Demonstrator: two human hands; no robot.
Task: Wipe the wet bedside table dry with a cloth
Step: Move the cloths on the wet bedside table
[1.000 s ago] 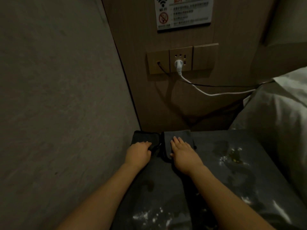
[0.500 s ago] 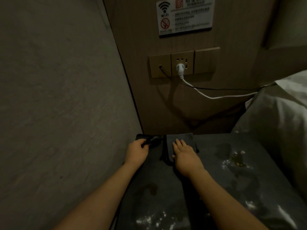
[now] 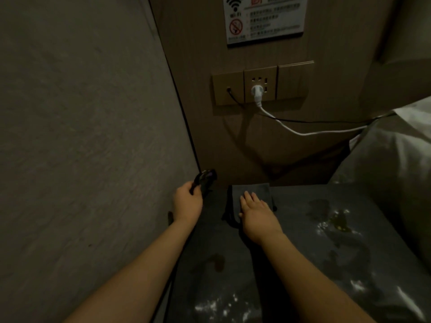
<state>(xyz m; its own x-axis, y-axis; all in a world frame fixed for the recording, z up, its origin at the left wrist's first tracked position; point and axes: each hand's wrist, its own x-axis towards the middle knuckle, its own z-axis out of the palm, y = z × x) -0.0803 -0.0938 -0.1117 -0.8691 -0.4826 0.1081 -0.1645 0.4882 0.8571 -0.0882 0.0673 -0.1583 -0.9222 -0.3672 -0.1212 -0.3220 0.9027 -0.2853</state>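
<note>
The dark grey bedside table (image 3: pixel 291 264) fills the lower right, with wet patches and glints (image 3: pixel 335 222) at its right and front. A folded grey cloth (image 3: pixel 254 191) lies at the table's back edge. My right hand (image 3: pixel 256 216) lies flat on the cloth, fingers straight. My left hand (image 3: pixel 187 202) grips a small dark object (image 3: pixel 205 181), lifted above the table's back left corner; what it is I cannot tell.
A grey wall (image 3: pixel 81 136) closes the left side. On the wooden panel behind are a socket plate (image 3: pixel 260 86) with a white plug and cable (image 3: pixel 303 131), and a notice sign (image 3: pixel 263 19). White bedding (image 3: pixel 391 164) borders the table's right.
My left hand closed on the dark object at the back left corner and lifted it off the table. My right hand stayed flat on the cloth.
</note>
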